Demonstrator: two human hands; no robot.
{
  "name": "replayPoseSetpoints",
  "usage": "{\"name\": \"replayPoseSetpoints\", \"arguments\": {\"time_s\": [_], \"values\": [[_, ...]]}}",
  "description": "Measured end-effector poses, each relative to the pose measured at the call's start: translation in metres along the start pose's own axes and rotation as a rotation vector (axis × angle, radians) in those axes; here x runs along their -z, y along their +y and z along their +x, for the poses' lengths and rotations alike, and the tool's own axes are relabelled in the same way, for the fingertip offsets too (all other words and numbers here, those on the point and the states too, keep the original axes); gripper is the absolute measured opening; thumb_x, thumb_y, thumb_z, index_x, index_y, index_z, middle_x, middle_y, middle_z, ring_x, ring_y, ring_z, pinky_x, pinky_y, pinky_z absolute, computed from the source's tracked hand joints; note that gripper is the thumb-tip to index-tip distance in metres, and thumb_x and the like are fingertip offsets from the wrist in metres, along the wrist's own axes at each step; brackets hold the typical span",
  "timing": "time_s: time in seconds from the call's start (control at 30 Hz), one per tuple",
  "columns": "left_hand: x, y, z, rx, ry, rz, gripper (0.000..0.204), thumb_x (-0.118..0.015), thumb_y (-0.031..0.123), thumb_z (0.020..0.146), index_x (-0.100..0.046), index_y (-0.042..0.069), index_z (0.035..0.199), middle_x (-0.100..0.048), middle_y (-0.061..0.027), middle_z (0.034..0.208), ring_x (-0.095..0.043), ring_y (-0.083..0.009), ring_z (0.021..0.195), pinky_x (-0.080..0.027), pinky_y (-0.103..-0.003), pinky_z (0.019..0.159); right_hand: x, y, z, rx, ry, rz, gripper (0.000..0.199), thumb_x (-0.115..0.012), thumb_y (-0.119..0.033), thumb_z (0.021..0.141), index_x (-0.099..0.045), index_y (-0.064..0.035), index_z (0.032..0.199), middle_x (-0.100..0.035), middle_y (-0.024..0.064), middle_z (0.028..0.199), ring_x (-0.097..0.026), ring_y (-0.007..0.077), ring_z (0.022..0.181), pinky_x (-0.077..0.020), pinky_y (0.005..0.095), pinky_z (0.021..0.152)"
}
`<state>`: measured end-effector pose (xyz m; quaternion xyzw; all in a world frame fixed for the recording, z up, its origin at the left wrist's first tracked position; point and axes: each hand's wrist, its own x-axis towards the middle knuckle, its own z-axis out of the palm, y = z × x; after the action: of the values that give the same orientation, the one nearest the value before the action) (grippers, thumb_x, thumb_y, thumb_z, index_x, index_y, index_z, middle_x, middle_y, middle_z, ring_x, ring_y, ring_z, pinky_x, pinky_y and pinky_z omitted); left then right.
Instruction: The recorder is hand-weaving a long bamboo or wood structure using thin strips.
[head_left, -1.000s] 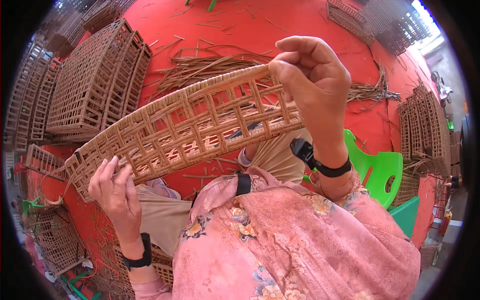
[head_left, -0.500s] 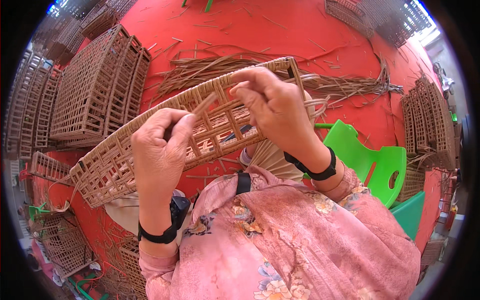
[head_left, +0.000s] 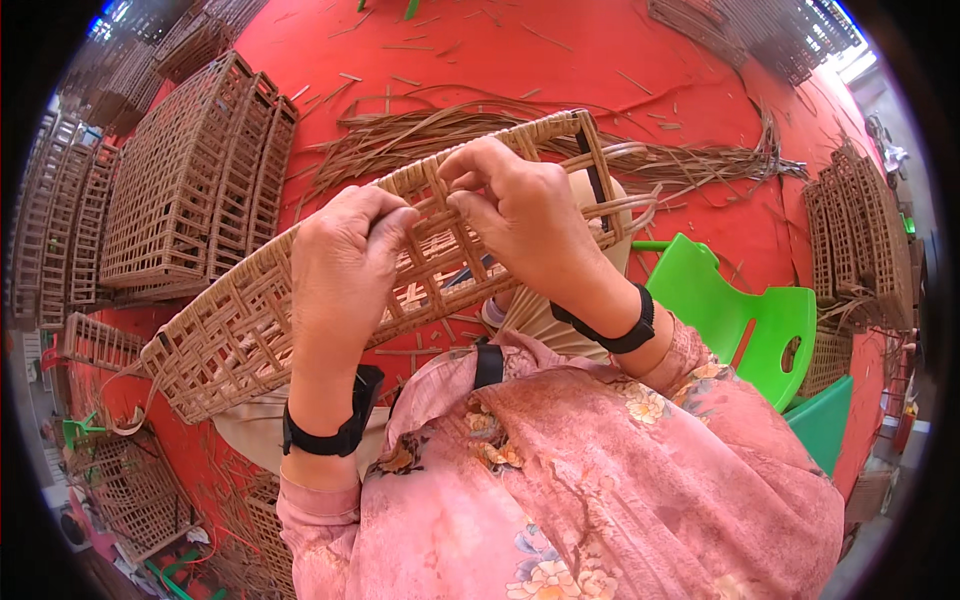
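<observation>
Bright, even daylight saturates the red floor with only soft shadows, the centre is sharp, and fisheye bending curves and squeezes everything toward the black rim.

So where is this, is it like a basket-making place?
Probably a wicker-weaving workshop. Both hands, left hand and right hand, work on a woven lattice panel. Finished panels stand stacked on the red floor, with loose cane strips strewn about.

Red floor, stacked woven panels, green plastic chair, daylight
</observation>
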<state>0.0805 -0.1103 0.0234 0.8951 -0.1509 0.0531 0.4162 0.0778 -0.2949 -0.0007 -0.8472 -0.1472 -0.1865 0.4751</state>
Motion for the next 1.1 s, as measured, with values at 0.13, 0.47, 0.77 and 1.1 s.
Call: {"name": "replayPoseSetpoints", "arguments": {"time_s": [0.13, 0.47, 0.77, 1.1], "values": [[-0.01, 0.011, 0.007, -0.18, 0.12, 0.038, 0.01, -0.066, 0.005, 0.092, -0.07, -0.001, 0.1, -0.066, -0.0131, 0.1, -0.066, -0.0237, 0.077, -0.052, -0.033, 0.071, 0.028, -0.007, -0.002, -0.063, 0.166, 0.048, 0.01, -0.067, -0.002, 0.087, -0.068, -0.0017, 0.097, -0.071, 0.0122, 0.077, -0.069, 0.0161, 0.068, -0.0543, 0.0297, 0.063], [-0.041, 0.038, 0.021, 0.033, -0.086, -0.531, 0.013, -0.066, 0.004, 0.095, -0.066, 0.001, 0.108, -0.062, 0.0017, 0.082, -0.056, -0.0041, 0.074, -0.049, -0.022, 0.067, 0.061, 0.008, -0.001, -0.166, 0.161, 0.109, 0.022, -0.066, 0.0, 0.092, -0.064, 0.003, 0.114, -0.071, 0.0045, 0.085, -0.065, 0.0053, 0.077, -0.0521, 0.0197, 0.069], [-0.054, 0.042, 0.031, -0.035, -0.078, -0.176, 0.019, -0.066, -0.002, 0.09, -0.061, 0.002, 0.107, -0.061, -0.004, 0.078, -0.059, -0.011, 0.069, -0.051, -0.029, 0.067, 0.049, 0.03, 0.0, -0.108, 0.033, -0.248, 0.015, -0.053, -0.008, 0.093, -0.059, -0.001, 0.104, -0.068, 0.0241, 0.077, -0.068, 0.042, 0.078, -0.0531, 0.05, 0.071], [-0.07, 0.038, 0.037, -0.272, 0.003, -0.068, 0.017, -0.066, -0.002, 0.09, -0.063, 0.001, 0.106, -0.068, -0.0082, 0.085, -0.059, -0.012, 0.068, -0.051, -0.029, 0.067, 0.054, 0.038, -0.001, -0.25, 0.113, 0.141, 0.017, -0.069, 0.001, 0.082, -0.066, 0.003, 0.098, -0.072, 0.0151, 0.083, -0.073, 0.0247, 0.078, -0.0556, 0.0344, 0.069]]}}
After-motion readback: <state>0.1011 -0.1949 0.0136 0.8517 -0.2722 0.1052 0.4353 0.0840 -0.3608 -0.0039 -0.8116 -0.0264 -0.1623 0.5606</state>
